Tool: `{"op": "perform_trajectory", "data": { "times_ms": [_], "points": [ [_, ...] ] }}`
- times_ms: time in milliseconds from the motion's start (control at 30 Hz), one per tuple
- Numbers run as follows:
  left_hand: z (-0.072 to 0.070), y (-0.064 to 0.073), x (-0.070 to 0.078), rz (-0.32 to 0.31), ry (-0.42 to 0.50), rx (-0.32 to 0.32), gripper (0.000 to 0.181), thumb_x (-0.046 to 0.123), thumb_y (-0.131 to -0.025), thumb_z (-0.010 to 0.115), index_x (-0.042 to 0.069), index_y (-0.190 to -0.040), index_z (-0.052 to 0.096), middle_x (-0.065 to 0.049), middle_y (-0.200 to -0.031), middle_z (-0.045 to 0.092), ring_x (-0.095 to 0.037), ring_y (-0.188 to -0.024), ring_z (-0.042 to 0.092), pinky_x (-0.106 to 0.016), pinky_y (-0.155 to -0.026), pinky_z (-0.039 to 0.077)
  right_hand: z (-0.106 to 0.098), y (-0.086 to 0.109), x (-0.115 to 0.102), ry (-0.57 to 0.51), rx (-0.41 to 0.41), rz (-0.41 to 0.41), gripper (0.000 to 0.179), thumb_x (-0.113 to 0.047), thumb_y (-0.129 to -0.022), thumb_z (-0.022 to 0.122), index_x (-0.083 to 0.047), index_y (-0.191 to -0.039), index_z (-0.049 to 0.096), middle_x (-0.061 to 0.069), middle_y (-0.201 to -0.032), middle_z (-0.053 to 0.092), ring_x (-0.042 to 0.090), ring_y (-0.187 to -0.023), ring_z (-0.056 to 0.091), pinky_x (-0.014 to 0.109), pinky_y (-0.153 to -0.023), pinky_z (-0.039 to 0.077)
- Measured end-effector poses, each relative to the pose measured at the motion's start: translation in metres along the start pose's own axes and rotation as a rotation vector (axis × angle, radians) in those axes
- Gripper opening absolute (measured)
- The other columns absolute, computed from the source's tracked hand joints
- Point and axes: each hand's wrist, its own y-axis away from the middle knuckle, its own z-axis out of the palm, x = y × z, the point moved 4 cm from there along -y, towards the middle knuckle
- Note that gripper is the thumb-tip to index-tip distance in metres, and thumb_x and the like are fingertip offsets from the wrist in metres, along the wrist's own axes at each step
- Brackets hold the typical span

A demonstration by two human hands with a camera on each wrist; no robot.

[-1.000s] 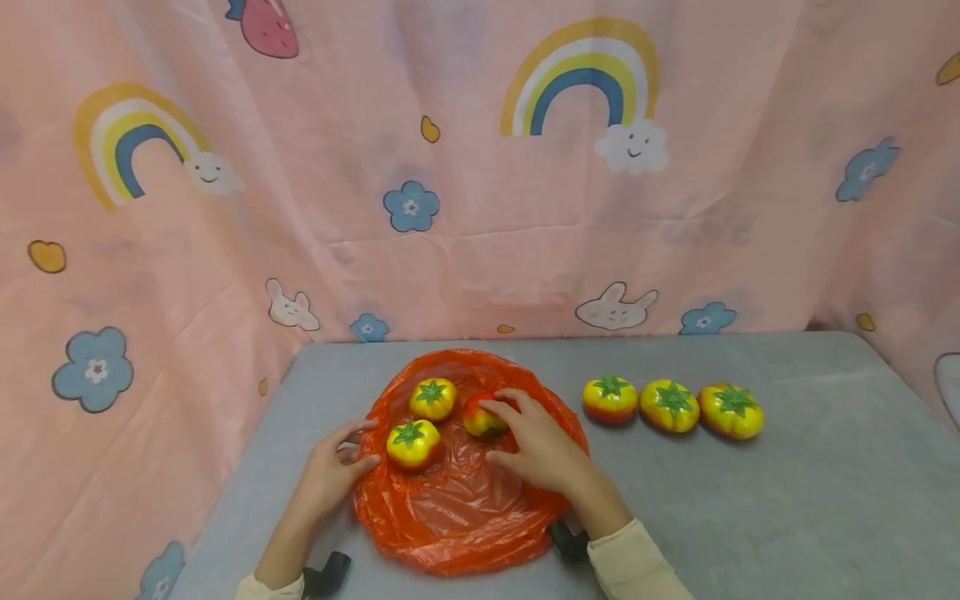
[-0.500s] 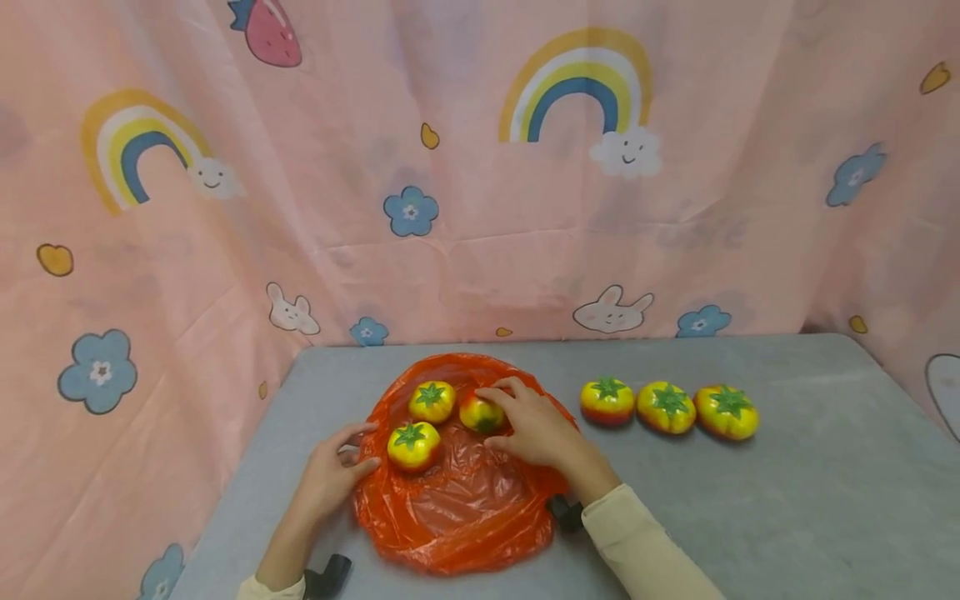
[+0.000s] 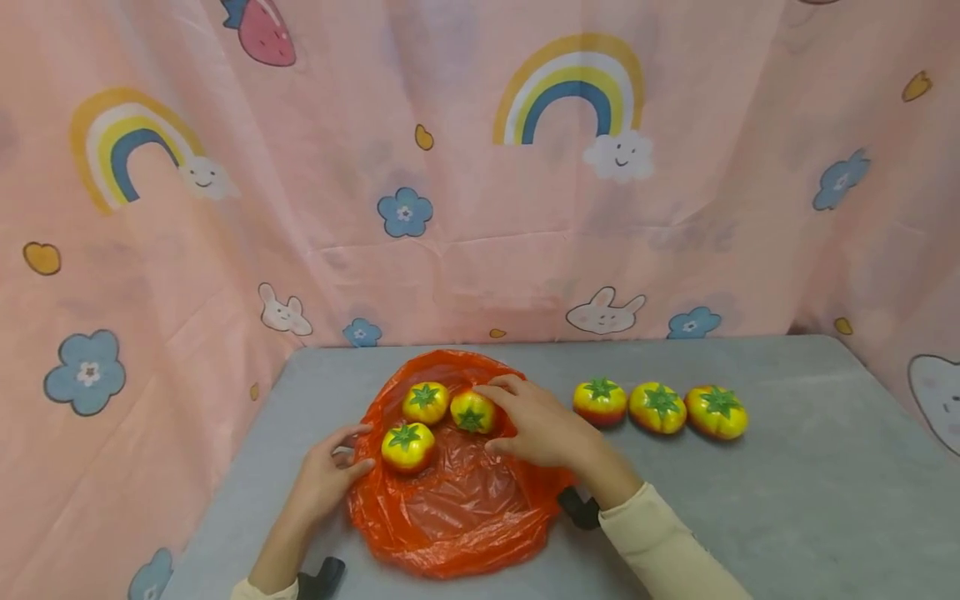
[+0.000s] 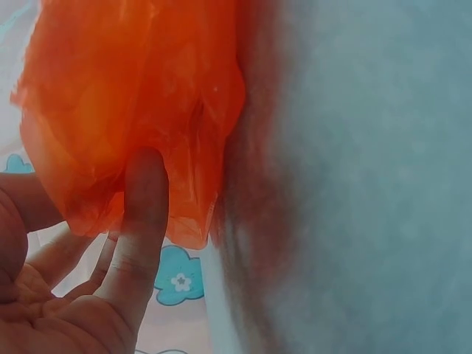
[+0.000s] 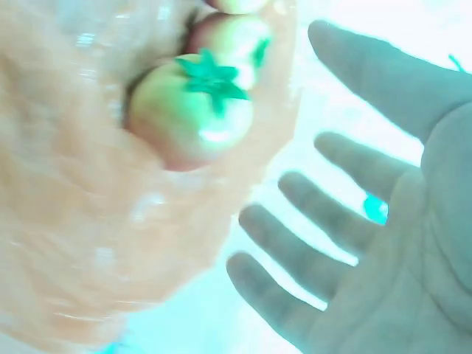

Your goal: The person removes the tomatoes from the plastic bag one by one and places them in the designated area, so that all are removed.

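Observation:
An orange-red plastic bag (image 3: 457, 508) lies spread on the table with its mouth up. Inside it sit three yellow-and-red toy tomatoes: one at the back (image 3: 425, 403), one nearer the left rim (image 3: 407, 447), and one at the right (image 3: 472, 412), its green star top facing me. My left hand (image 3: 322, 479) holds the bag's left rim; in the left wrist view the thumb (image 4: 146, 199) presses the orange film, with other fingers behind. My right hand (image 3: 543, 425) hovers beside the right tomato; in the right wrist view its fingers are spread, apart from the nearest tomato (image 5: 188, 118).
To the right of the bag, three more toy tomatoes, the left one (image 3: 600, 402), the middle one (image 3: 657, 408) and the right one (image 3: 717, 412), stand in a row on the grey table (image 3: 787, 500). A pink patterned curtain (image 3: 480, 275) hangs behind the table.
The right-hand tomato in the bag has turned so its green top shows, and my right hand has let go of it. My left hand stays at the bag's rim.

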Motion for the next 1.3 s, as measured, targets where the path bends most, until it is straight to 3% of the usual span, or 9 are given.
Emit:
{"op": "perform_trajectory", "data": {
  "times_ms": [100,200,400,633,800,967,1167,1300],
  "points": [
    [-0.003,0.000,0.000,0.009,-0.013,0.006,0.047,0.002,-0.088,0.072,0.012,-0.132,0.061,-0.017,-0.121,0.061,-0.020,-0.094,0.068,-0.032,-0.076,0.058,-0.004,-0.010,-0.009,0.032,-0.078,-0.049,0.068,-0.034,-0.087,0.077,-0.027,-0.148,0.047,0.003,-0.154,0.042,0.032,-0.141,0.042,0.060,-0.115,0.032],
    [-0.003,0.000,0.000,0.014,-0.011,0.006,0.047,0.002,-0.088,0.073,0.013,-0.132,0.061,-0.017,-0.120,0.062,-0.019,-0.092,0.067,-0.031,-0.074,0.058,0.005,-0.026,-0.010,0.064,-0.124,-0.088,0.068,-0.031,-0.089,0.075,-0.027,-0.149,0.045,0.004,-0.157,0.039,0.032,-0.143,0.039,0.060,-0.116,0.030],
    [0.000,0.001,0.000,0.007,0.014,-0.006,0.047,0.002,-0.087,0.073,0.012,-0.131,0.062,-0.016,-0.119,0.062,-0.018,-0.090,0.068,-0.032,-0.072,0.059,0.030,-0.041,0.006,0.040,-0.079,-0.076,0.073,-0.020,-0.087,0.077,-0.027,-0.150,0.042,0.004,-0.158,0.038,0.032,-0.145,0.036,0.058,-0.116,0.033],
    [-0.002,0.002,0.004,-0.001,0.012,0.001,0.047,0.002,-0.087,0.073,0.012,-0.132,0.061,-0.017,-0.119,0.061,-0.018,-0.090,0.067,-0.032,-0.074,0.059,0.038,-0.039,0.016,-0.079,-0.094,-0.034,0.073,-0.016,-0.088,0.076,-0.030,-0.151,0.041,0.005,-0.157,0.040,0.033,-0.143,0.040,0.060,-0.114,0.034],
    [-0.005,0.001,0.003,0.004,0.003,0.004,0.047,0.003,-0.087,0.073,0.011,-0.132,0.061,-0.017,-0.119,0.061,-0.019,-0.089,0.067,-0.031,-0.073,0.058,0.036,-0.033,0.019,-0.100,-0.074,-0.020,0.075,-0.022,-0.087,0.077,-0.026,-0.152,0.040,0.007,-0.156,0.041,0.032,-0.139,0.044,0.059,-0.114,0.034],
    [-0.005,0.001,0.002,0.006,-0.001,0.001,0.048,0.005,-0.088,0.074,0.012,-0.133,0.061,-0.016,-0.119,0.061,-0.019,-0.090,0.067,-0.031,-0.073,0.058,0.039,-0.030,0.021,-0.092,-0.076,-0.033,0.073,-0.024,-0.086,0.078,-0.024,-0.150,0.042,0.006,-0.153,0.047,0.027,-0.136,0.046,0.056,-0.116,0.027],
    [-0.005,0.001,0.003,0.007,-0.018,0.005,0.048,0.005,-0.087,0.074,0.012,-0.133,0.061,-0.016,-0.119,0.061,-0.019,-0.091,0.067,-0.032,-0.075,0.059,0.043,-0.027,0.024,-0.090,-0.070,-0.023,0.077,-0.033,-0.085,0.078,-0.024,-0.152,0.040,0.006,-0.153,0.047,0.026,-0.142,0.042,0.063,-0.119,0.010],
    [-0.004,0.002,0.002,-0.001,-0.013,0.003,0.048,0.004,-0.087,0.074,0.012,-0.133,0.060,-0.017,-0.119,0.061,-0.019,-0.090,0.066,-0.032,-0.074,0.059,0.044,-0.026,0.025,-0.089,-0.030,-0.010,0.077,-0.037,-0.085,0.078,-0.020,-0.151,0.042,0.007,-0.152,0.047,0.027,-0.143,0.041,0.062,-0.118,0.008]
  ]
}}
